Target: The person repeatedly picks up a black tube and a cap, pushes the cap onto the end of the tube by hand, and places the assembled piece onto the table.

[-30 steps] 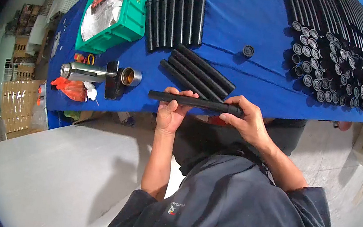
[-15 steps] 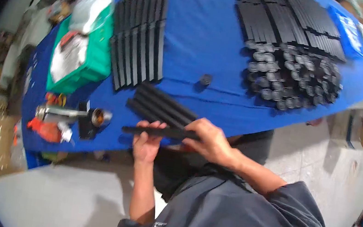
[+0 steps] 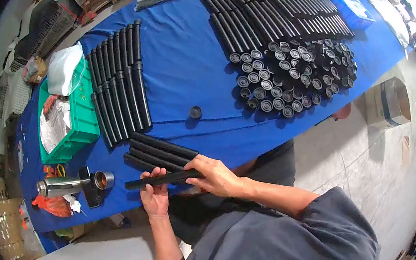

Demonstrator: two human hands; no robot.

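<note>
A black tube point(image 3: 168, 178) lies across both my hands, slightly tilted, over the near edge of the blue-covered table. Its left part rests in my left hand point(image 3: 156, 197), with the fingers curled round it. At the other end, my right hand point(image 3: 217, 177) is closed on the tube and hides its tip. Just beyond my hands lie several more black tubes point(image 3: 160, 150) side by side. Farther off, a single round black cap point(image 3: 196, 112) sits alone on the blue cloth point(image 3: 175, 61).
Left stand rows of black tubes point(image 3: 118, 85), a green crate point(image 3: 77, 130), a steel flask point(image 3: 59, 186), a dark phone-like slab point(image 3: 91, 191) and an orange-red bag point(image 3: 54, 205). A pile of black caps point(image 3: 295, 78) and more tubes point(image 3: 266, 16) fill the far right. A carton point(image 3: 388, 105) stands on the floor.
The view has shifted and sharpened. The tube in my hands now slopes down to the left instead of lying nearly level. Both hands still hold it.
</note>
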